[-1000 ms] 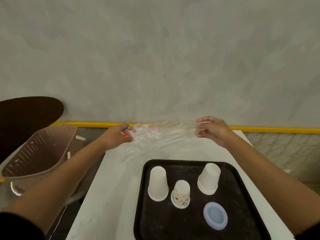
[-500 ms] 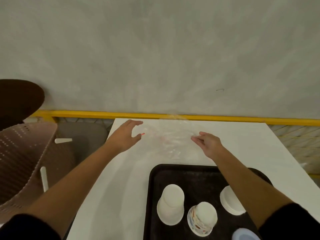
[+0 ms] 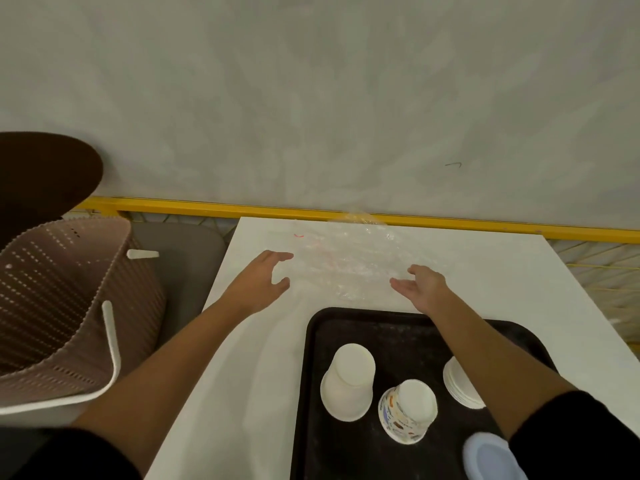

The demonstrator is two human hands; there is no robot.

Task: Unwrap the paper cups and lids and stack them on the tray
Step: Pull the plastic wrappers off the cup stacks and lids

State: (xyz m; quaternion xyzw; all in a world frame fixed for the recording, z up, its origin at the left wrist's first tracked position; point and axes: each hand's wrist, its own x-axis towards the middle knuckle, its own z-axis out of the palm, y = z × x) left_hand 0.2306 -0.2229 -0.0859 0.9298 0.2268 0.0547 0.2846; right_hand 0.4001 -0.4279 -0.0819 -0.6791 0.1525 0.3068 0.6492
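Flanking the limp, likely feather-light plastic wrapper (image 3: 349,265), left hand (image 3: 258,284) and right hand (image 3: 422,287) are hovering empty, fingers apart; pinching a crumpled edge looks best.

The scene is viewed through a single wide-angle camera worn on the head, directed forward and down from close above the near side of the desk (image 3: 502,278), whose tray (image 3: 391,330) is cut off at the lower edge, while the upper half is filled by the grey wall (image 3: 311,98).
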